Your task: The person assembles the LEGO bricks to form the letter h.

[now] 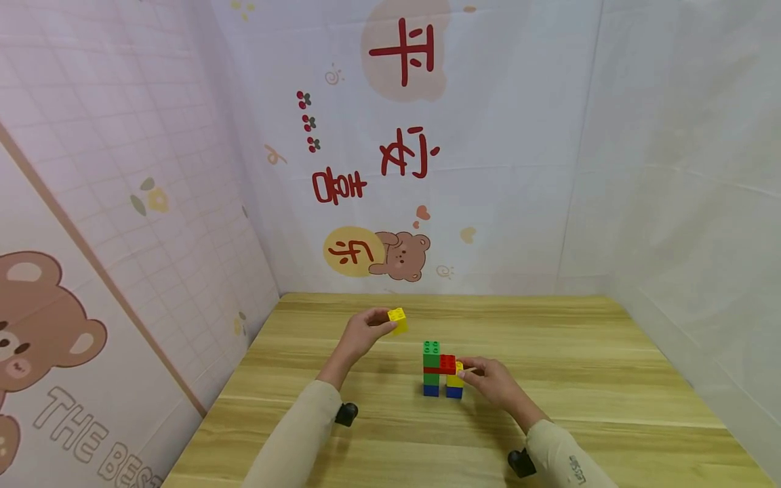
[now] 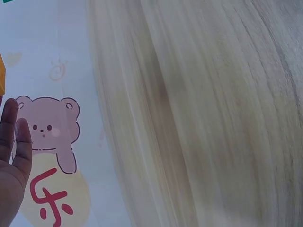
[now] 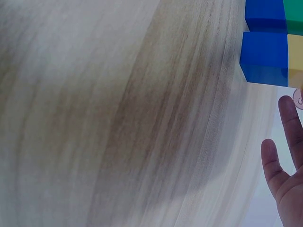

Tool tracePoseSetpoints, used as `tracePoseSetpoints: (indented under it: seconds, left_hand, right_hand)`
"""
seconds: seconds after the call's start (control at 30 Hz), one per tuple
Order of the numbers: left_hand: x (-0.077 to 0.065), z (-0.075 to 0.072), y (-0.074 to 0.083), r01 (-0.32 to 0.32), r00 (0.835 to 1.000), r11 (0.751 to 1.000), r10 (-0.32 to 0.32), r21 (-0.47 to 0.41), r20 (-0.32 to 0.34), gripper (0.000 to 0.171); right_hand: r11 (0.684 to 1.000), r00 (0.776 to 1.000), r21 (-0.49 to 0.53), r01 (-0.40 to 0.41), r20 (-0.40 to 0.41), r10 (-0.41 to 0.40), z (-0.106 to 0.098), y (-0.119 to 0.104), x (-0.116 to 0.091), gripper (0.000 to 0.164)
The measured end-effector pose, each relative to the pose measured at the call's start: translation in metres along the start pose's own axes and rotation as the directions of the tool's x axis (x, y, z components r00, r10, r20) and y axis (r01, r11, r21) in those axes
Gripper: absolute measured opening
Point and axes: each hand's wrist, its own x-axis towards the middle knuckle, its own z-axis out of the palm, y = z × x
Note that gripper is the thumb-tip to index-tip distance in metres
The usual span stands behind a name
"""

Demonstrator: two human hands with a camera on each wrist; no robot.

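Note:
My left hand point(image 1: 363, 332) pinches a yellow toy brick point(image 1: 398, 320) above the table, left of and behind a small brick structure. In the left wrist view only an edge of a yellow brick point(image 2: 2, 75) shows beside the fingers point(image 2: 22, 146). The structure's left column has a green brick point(image 1: 431, 350) on top and a blue brick point(image 1: 430, 391) at the bottom. A red brick point(image 1: 448, 364) bridges to the right column, where yellow sits on a blue brick point(image 3: 265, 59). There my right hand point(image 1: 495, 383) grips the yellow brick point(image 1: 454, 381) between thumb and forefinger, partly hiding it.
The structure stands on a wood-grain table point(image 1: 549, 339). Behind it hangs a white printed cloth point(image 1: 500, 203) with a bear, and similar cloth walls rise at both sides. Black wrist devices point(image 1: 346, 414) sit under the forearms.

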Motion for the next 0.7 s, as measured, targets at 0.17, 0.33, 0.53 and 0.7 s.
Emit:
tracePoseSetpoints:
  seconds: [0.17, 0.33, 0.53, 0.7]
  left_hand:
    - [0.0, 0.002, 0.005, -0.033, 0.999, 0.999, 0.033, -0.011, 0.017, 0.043]
    - [0.0, 0.004, 0.011, -0.063, 0.997, 0.998, 0.063, -0.006, 0.045, 0.04]
    - [0.0, 0.009, 0.016, -0.073, 0.994, 0.997, 0.073, -0.004, 0.075, 0.038]
    - [0.0, 0.013, 0.02, -0.083, 0.992, 0.996, 0.081, 0.017, 0.099, 0.035]
  right_hand:
    - [1.0, 1.0, -0.005, 0.004, -0.003, -0.004, 0.0, -0.001, 0.0, 0.037]
    - [1.0, 1.0, -0.004, -0.002, -0.002, 0.002, 0.0, -0.001, 0.0, 0.037]
    - [1.0, 1.0, -0.012, -0.012, -0.01, 0.012, 0.001, -0.002, -0.001, 0.035]
    - [1.0, 1.0, -0.006, -0.011, -0.01, 0.011, 0.001, -0.003, 0.0, 0.035]
